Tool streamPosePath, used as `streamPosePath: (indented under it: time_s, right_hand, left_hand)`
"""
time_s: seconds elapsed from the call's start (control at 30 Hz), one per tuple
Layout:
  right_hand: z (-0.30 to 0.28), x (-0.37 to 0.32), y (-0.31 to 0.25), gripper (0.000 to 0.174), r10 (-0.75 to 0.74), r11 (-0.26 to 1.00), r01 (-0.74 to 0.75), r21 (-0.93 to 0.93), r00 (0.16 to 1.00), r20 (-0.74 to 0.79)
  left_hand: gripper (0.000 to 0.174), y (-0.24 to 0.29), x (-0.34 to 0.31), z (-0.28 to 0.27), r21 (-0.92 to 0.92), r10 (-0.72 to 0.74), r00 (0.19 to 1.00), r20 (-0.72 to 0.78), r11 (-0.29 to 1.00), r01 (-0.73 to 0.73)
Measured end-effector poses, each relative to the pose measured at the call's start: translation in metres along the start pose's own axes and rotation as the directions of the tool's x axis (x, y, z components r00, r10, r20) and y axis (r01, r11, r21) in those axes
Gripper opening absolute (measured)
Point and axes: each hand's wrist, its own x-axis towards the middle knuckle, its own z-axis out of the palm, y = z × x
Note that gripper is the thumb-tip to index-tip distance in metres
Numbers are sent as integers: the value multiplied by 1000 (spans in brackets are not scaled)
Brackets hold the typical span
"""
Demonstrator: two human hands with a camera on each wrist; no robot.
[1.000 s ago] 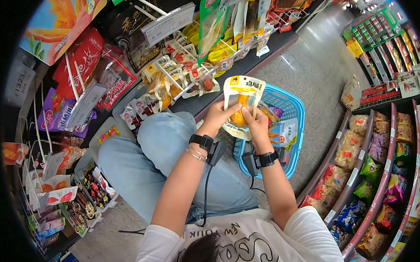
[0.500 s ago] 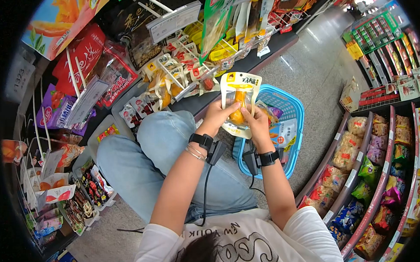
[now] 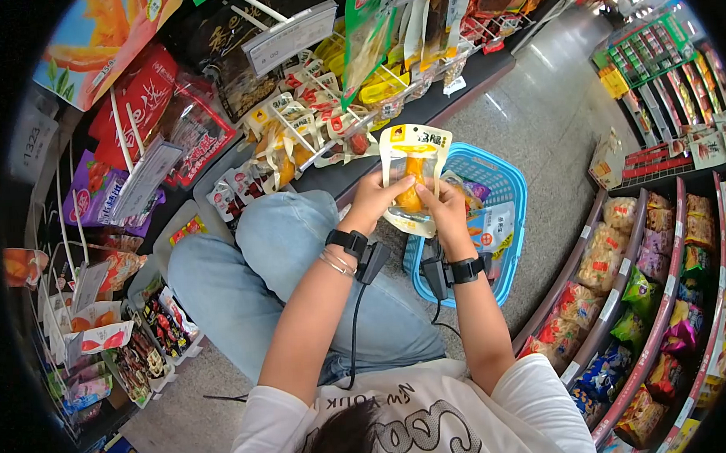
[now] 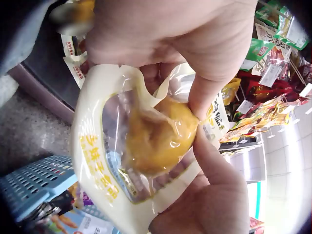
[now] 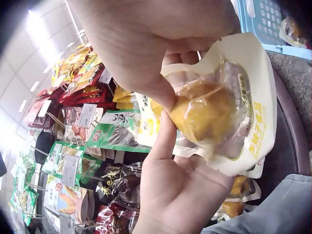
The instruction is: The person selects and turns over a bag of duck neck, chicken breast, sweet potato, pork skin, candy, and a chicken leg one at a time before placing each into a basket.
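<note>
A cream-bordered pouch with a clear window holds a golden chicken drumstick and stands upright between the two hands in the head view. My left hand grips its left edge, thumb pressing the drumstick through the film. From the right side my right hand pinches the same pouch, its thumb close to the other thumb. In the left wrist view the thumbs meet on the narrow part of the drumstick, and the pouch's film is creased. The right wrist view shows fingers behind the pouch, mostly hidden by it.
A blue basket with several packets stands on the floor just beyond the right hand. Hanging snack packs and price tags line the rack ahead and left. Shelves of bagged snacks curve along the right. The person's bent knees are left of the hands.
The pouch has shifted very slightly to the left and tilted a little in the hands. Both hands keep their hold on it.
</note>
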Motion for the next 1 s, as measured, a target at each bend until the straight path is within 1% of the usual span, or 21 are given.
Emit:
streamPosePath:
  time_s: [0.03,0.13,0.23,0.33,0.43,0.47,0.6,0.7,0.8,0.9,1.0]
  right_hand:
    - [0,-1,-2,20,5,1000,-5,-2,1000,2]
    - [-1,1,0,22,13,998,-9,-70,999,48]
    - [4,-5,-6,22,24,999,-24,-22,1000,15]
    - [4,0,0,23,-71,997,71,-6,997,-29]
    - [2,5,5,23,-83,995,81,-63,996,-42]
    - [1,7,6,23,-73,993,68,-95,996,-52]
    - [2,4,4,21,-73,991,64,-121,994,-78]
    - [0,6,7,21,-90,992,84,-97,994,-61]
    - [0,6,8,21,-82,995,78,-57,993,-82]
    - [-1,8,8,24,-39,999,39,-4,998,-58]
    - [-1,3,-5,30,5,999,-8,34,997,78]
  left_hand:
    - [33,0,0,1,7,-7,1000,-12,1000,7]
    - [32,1,0,5,-104,37,999,-13,994,-39]
    - [27,3,-1,7,-92,71,997,-43,993,-75]
    - [28,2,0,5,-21,34,999,4,999,-34]
    - [27,7,-4,6,-11,-10,1000,5,1000,10]
    - [28,9,-6,7,-5,1,1000,-11,1000,-1]
    - [32,5,-3,2,21,13,1000,-10,1000,-13]
    - [33,7,-5,2,56,-33,999,-22,998,34]
    - [31,5,-4,4,74,5,999,-42,997,-2]
    - [33,6,-5,5,-3,-7,1000,-26,1000,7]
    - [33,-5,2,1,-68,5,997,-75,998,-10]
